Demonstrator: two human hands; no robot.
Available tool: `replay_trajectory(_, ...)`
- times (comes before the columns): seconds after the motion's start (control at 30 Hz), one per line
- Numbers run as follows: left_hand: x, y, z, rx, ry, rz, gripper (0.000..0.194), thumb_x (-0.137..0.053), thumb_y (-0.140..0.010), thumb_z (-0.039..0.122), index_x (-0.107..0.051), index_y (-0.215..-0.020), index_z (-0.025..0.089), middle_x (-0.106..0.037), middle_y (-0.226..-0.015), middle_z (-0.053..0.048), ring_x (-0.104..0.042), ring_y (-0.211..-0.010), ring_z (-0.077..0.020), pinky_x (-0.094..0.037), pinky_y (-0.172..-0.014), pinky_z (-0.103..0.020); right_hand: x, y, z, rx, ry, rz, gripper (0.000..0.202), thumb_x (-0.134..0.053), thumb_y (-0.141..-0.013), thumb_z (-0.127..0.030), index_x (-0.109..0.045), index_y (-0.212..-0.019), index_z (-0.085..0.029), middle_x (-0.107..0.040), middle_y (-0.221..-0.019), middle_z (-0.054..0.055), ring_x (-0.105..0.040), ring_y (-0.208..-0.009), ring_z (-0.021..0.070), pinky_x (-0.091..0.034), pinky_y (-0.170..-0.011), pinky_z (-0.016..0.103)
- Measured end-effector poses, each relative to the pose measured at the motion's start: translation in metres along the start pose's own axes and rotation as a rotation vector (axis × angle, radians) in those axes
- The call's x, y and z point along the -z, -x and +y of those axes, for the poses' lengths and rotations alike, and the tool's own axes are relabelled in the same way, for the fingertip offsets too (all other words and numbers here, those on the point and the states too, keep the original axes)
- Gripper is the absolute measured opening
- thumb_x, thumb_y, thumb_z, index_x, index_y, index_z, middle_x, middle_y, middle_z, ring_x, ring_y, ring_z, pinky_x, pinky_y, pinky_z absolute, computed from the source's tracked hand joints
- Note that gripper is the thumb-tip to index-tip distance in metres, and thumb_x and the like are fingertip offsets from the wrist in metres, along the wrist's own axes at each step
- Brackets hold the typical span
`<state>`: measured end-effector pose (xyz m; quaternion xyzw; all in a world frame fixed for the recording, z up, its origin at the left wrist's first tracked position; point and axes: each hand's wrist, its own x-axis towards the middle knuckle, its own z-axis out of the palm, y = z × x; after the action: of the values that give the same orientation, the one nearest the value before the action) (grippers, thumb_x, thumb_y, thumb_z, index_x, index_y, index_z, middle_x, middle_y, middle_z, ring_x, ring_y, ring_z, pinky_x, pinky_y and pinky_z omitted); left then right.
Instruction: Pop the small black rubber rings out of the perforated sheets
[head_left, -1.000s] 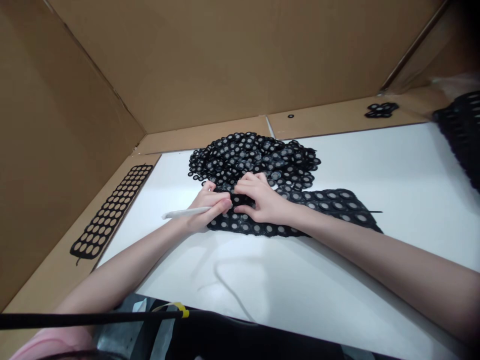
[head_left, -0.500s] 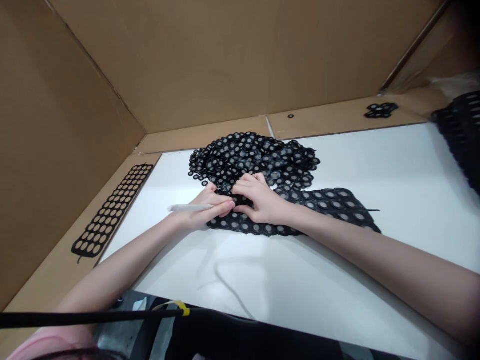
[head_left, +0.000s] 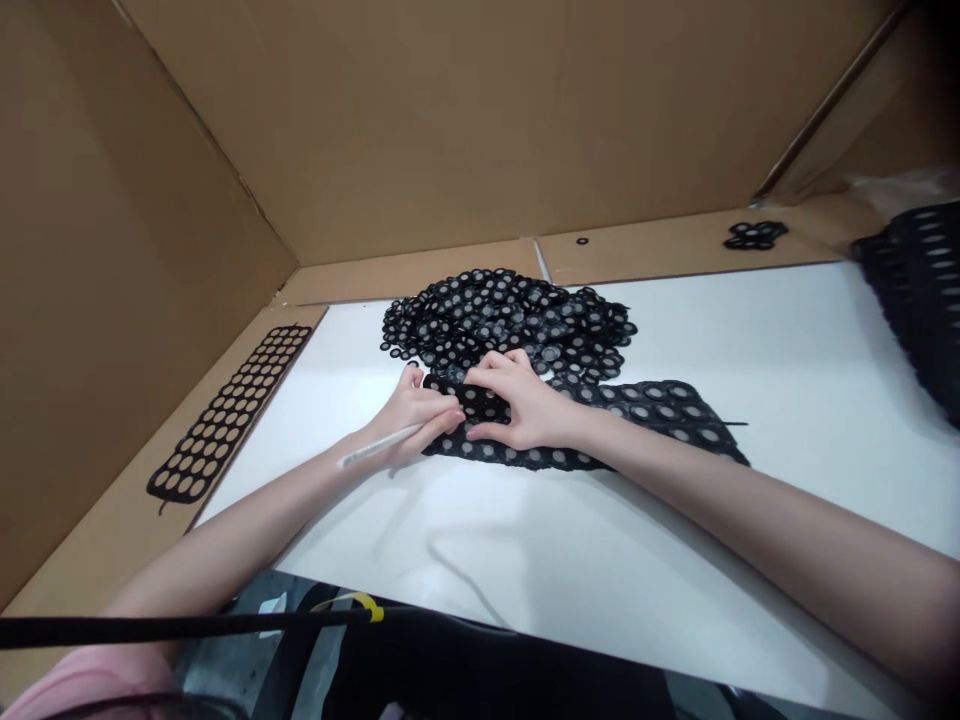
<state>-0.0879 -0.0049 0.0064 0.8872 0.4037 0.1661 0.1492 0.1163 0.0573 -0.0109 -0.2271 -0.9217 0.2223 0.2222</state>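
A black sheet with rows of pale round spots lies on the white board, partly under both hands. My left hand is closed around a thin white pen-like tool, its fingertips at the sheet's left end. The tool's tip is hidden. My right hand rests on the sheet just to the right, thumb and fingers spread, pressing on it. Behind the hands is a heap of small black rings with pale centres.
A black perforated sheet lies on cardboard at the left. Stacked black sheets stand at the far right. A small black cluster and one loose ring lie at the back. Cardboard walls rise behind. A black bar crosses the lower left.
My left hand has drawn slightly left from my right hand, showing more of the sheet between them, and the white tool has tilted. My right hand has stayed almost in place, its fingers slightly wider.
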Motion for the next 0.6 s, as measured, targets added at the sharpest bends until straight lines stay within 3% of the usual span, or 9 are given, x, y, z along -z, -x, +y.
replay_trajectory(0.27, 0.0071, 0.0096, 0.0052, 0.020, 0.174, 0.079, 0.056, -0.019, -0.099, 0.046, -0.052, -0.066, 0.016, -0.062, -0.065, -0.001, -0.046, -0.059, -0.0117, -0.027, -0.086, -0.037, -0.0001, -0.0009, -0.0028, -0.090, -0.004, -0.017, 0.041, -0.078, -0.068, -0.037, -0.058, -0.100, -0.021, -0.058, -0.087, 0.004, -0.052, -0.086, 0.0227, -0.035, -0.082, 0.037)
replay_trajectory(0.6, 0.0032, 0.0092, 0.0066, -0.019, 0.219, -0.022, 0.051, -0.024, -0.101, 0.043, -0.053, -0.069, 0.016, -0.062, -0.068, 0.002, -0.049, -0.062, -0.0099, -0.024, -0.086, -0.035, -0.0056, 0.0028, -0.0019, -0.125, 0.013, 0.045, 0.054, -0.082, -0.063, -0.038, -0.060, -0.108, -0.017, -0.066, -0.095, 0.006, -0.058, -0.090, 0.0239, -0.040, -0.086, 0.037)
